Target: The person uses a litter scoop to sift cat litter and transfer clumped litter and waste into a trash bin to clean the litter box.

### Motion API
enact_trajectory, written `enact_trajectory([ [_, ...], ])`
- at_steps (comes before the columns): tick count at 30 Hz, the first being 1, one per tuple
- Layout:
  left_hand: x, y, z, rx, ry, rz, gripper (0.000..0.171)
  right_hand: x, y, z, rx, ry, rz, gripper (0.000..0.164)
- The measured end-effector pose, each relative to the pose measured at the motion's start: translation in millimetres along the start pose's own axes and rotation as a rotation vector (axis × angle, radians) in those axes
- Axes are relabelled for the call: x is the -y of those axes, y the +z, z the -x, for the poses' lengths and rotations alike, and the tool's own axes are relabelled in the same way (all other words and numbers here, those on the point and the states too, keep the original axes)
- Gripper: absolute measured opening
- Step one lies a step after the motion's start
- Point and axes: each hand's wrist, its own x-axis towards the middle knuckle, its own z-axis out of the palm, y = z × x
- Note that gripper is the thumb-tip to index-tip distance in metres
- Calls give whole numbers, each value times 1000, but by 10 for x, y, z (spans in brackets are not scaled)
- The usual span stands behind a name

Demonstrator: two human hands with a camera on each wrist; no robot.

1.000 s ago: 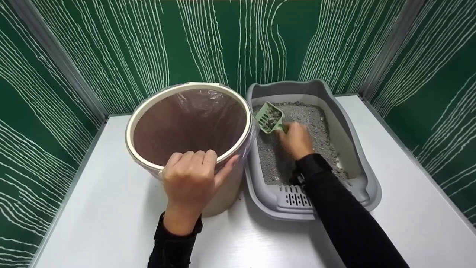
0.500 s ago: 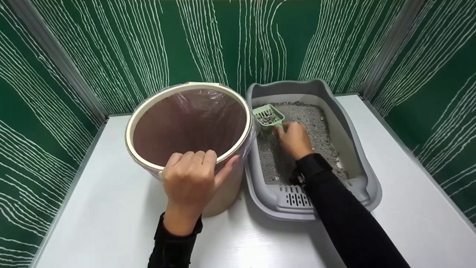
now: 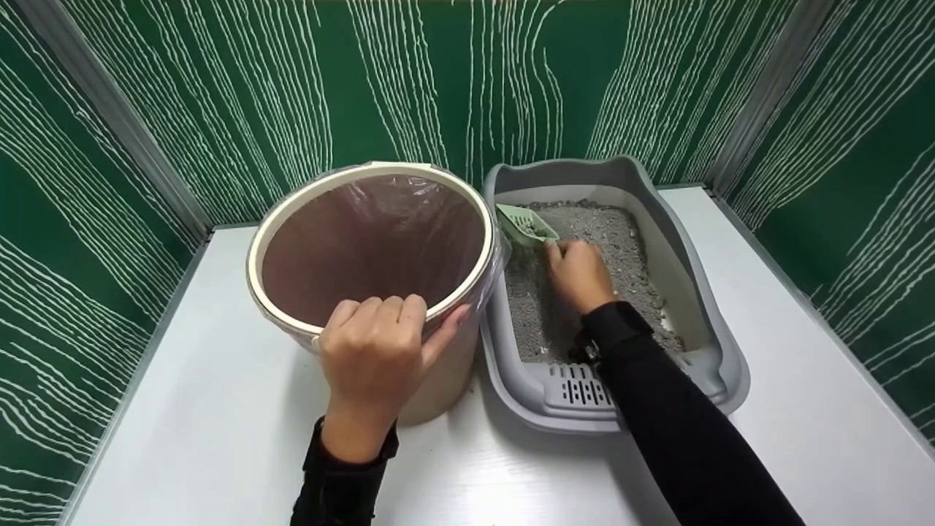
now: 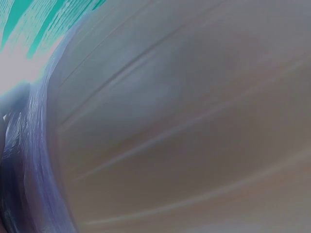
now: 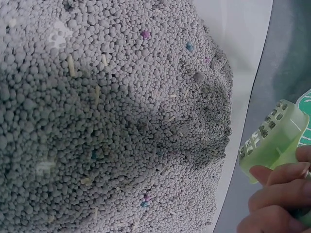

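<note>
My right hand point(image 3: 581, 274) grips the handle of a light green slotted litter scoop point(image 3: 526, 225) over the left side of a grey litter box point(image 3: 697, 277). Some grey litter lies in the scoop, which is tilted; in the right wrist view bits show in the slots of the scoop point(image 5: 274, 138). Grey granular litter point(image 3: 606, 226) covers the box floor. With its fingers curled over the near rim, my left hand point(image 3: 372, 358) holds a round trash bin point(image 3: 257, 256) lined with a clear plastic bag point(image 3: 500, 256). The bin's ribbed wall point(image 4: 184, 116) fills the left wrist view.
Bin and box stand side by side on a white table point(image 3: 212, 409), the box to the right. Green walls point(image 3: 584, 80) with wavy white lines and grey corner posts point(image 3: 767, 80) enclose the table at the back and sides. Pale bits point(image 5: 72, 65) dot the litter.
The scoop has turned and tilted in my right hand, its bowl edge rising, and less litter shows in it. My left hand stays on the bin rim.
</note>
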Motion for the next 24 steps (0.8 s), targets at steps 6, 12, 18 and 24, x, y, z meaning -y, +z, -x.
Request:
enact_trajectory([
  [6,-3,-5,0,9,0,3,61,30,-87,0,2,36,1,40],
  [12,-9,-5,0,4,-3,4,61,67,-304,-3,-34,48,-64,42],
  [18,-4,-5,-4,-11,-13,9,62,77,-506,4,-67,42,-50,33],
  [24,-8,-5,-1,-16,-14,16,62,211,-787,-5,-51,13,-83,39],
])
